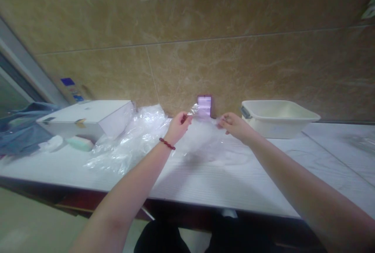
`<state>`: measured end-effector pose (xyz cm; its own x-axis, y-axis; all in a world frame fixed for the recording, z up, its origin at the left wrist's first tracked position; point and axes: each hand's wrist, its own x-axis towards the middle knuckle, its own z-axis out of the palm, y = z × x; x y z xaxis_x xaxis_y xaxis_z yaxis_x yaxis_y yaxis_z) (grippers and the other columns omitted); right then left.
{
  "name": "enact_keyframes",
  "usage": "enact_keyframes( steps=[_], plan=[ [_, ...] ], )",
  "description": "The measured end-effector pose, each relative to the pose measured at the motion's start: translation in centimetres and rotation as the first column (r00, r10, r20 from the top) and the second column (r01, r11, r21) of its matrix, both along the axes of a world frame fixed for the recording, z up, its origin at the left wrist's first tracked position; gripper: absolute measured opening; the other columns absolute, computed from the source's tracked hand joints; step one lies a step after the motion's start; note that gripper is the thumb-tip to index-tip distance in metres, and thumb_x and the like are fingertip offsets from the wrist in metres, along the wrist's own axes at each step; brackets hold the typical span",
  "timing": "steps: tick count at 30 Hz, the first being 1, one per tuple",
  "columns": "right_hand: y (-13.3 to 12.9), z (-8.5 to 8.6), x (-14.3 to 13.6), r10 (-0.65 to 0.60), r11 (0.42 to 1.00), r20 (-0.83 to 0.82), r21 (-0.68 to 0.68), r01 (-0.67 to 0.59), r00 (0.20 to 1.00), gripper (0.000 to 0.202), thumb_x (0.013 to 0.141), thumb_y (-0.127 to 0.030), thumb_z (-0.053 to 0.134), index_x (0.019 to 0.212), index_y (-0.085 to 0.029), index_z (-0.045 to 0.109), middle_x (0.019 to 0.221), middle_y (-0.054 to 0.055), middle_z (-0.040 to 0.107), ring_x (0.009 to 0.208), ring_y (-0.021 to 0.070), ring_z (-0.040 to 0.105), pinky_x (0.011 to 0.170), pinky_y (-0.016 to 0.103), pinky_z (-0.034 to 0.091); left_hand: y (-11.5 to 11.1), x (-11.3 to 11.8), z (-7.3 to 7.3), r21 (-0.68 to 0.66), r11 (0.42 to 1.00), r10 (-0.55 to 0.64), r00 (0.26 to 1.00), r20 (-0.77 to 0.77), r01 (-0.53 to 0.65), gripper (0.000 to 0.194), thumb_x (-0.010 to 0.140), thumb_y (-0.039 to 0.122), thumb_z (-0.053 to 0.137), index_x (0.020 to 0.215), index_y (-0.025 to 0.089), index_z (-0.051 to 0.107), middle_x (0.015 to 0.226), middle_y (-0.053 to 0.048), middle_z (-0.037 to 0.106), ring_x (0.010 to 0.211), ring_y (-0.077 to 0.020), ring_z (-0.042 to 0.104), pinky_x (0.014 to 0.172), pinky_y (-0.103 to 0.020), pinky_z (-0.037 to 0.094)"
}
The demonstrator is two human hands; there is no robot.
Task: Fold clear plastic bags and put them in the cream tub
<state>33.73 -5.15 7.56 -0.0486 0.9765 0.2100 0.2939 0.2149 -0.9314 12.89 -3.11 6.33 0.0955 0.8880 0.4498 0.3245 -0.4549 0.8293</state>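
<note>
Between my hands a clear plastic bag (202, 134) is stretched out above the white table. My left hand (179, 125), with a beaded bracelet at the wrist, pinches its left upper edge. At the opposite edge my right hand (233, 125) grips the film between thumb and fingers. Behind the bag a small purple box (204, 106) stands against the wall, its lower part seen through or behind the film. Left of my left hand lies a crumpled pile of clear plastic bags (131, 139).
A white box (88, 116) stands at the left, with a pale green item (80, 143) before it. A blue translucent bag (23, 132) lies farther left. The cream plastic bin (275, 128) is at the right, near the tiled wall (234, 65). The table (234, 184) has its front edge near me.
</note>
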Motion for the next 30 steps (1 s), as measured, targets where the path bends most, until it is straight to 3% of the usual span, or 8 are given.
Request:
enact_keyframes(
  steps=[3,5,10,14,17,20,24,30],
  plan=[
    [0.1,1.2,-0.4,0.039,0.990,-0.044,-0.133,-0.044,0.998,0.018,0.064,-0.027,0.062,0.077,-0.019,0.050,0.071,0.002,0.061,0.063,0.0132,0.058,0.034,0.013,0.034,0.3,-0.3,0.5,-0.011,0.995,-0.098,0.995,0.004,0.098,0.025,0.073,0.040,0.048,0.079,0.016,0.045,0.060,0.003,0.050,0.045,-0.0050,0.044,0.043,-0.017,0.036],
    [0.2,2.0,-0.7,0.007,0.985,-0.129,-0.173,-0.030,0.992,0.013,0.067,-0.024,0.060,0.071,-0.018,0.049,0.072,0.002,0.060,0.065,0.0128,0.057,0.036,0.014,0.039,0.5,-0.6,0.4,-0.018,0.988,-0.154,0.988,0.017,0.154,0.028,0.070,0.039,0.052,0.084,0.016,0.044,0.060,0.003,0.051,0.047,-0.0058,0.046,0.045,-0.018,0.037],
    [0.1,3.5,-0.7,-0.013,0.973,-0.236,-0.226,-0.042,0.972,0.014,0.071,-0.029,0.055,0.073,-0.017,0.048,0.075,0.005,0.058,0.067,0.0144,0.056,0.045,0.028,0.051,0.7,-1.6,0.5,-0.052,0.988,-0.145,0.989,-0.033,0.143,0.029,0.065,0.038,0.058,0.078,0.014,0.047,0.063,0.001,0.055,0.059,-0.0091,0.053,0.059,-0.023,0.041],
    [-0.6,3.1,-0.5,0.120,0.971,-0.196,-0.182,-0.156,0.973,0.032,0.055,-0.029,0.069,0.081,-0.018,0.054,0.080,0.006,0.059,0.066,0.0144,0.055,0.040,0.023,0.048,0.3,-1.9,1.2,-0.025,0.989,-0.149,0.989,-0.010,0.148,0.028,0.066,0.040,0.056,0.072,0.014,0.047,0.065,0.000,0.055,0.062,-0.0095,0.053,0.063,-0.024,0.041],
    [-0.7,2.3,-0.6,0.119,0.984,-0.112,-0.121,-0.133,0.987,0.040,0.043,-0.020,0.074,0.079,-0.019,0.059,0.071,0.003,0.060,0.057,0.0110,0.053,0.032,0.015,0.041,-0.3,-1.9,1.8,-0.005,0.978,-0.207,0.978,0.007,0.207,0.028,0.065,0.040,0.057,0.072,0.014,0.048,0.065,0.001,0.055,0.063,-0.0089,0.052,0.063,-0.023,0.040],
    [-0.3,2.1,-0.9,0.067,0.996,0.014,-0.059,-0.066,0.998,0.030,0.045,-0.023,0.073,0.072,-0.019,0.062,0.069,0.002,0.060,0.053,0.0087,0.051,0.029,0.012,0.036,-0.8,-1.8,1.9,-0.025,0.970,-0.241,0.970,0.035,0.242,0.028,0.065,0.039,0.057,0.072,0.014,0.047,0.065,0.001,0.055,0.061,-0.0082,0.052,0.061,-0.022,0.039],
    [0.3,2.5,-0.9,0.073,0.997,0.164,-0.039,-0.068,0.984,0.018,0.047,-0.023,0.071,0.061,-0.018,0.062,0.066,0.001,0.060,0.050,0.0081,0.050,0.027,0.012,0.033,-0.9,-2.0,1.6,-0.061,0.966,-0.247,0.967,0.066,0.251,0.025,0.067,0.038,0.055,0.073,0.014,0.047,0.068,0.001,0.056,0.060,-0.0074,0.052,0.057,-0.020,0.039],
    [1.0,3.3,0.2,0.073,0.995,0.008,-0.070,-0.073,0.997,0.010,0.052,-0.016,0.069,0.056,-0.015,0.059,0.056,0.000,0.056,0.047,0.0082,0.050,0.030,0.015,0.041,-0.3,-3.0,1.2,-0.166,0.952,-0.268,0.962,-0.057,0.256,0.027,0.060,0.028,0.063,0.078,0.014,0.050,0.075,-0.003,0.060,0.070,-0.0104,0.055,0.069,-0.027,0.043]
  ],
)
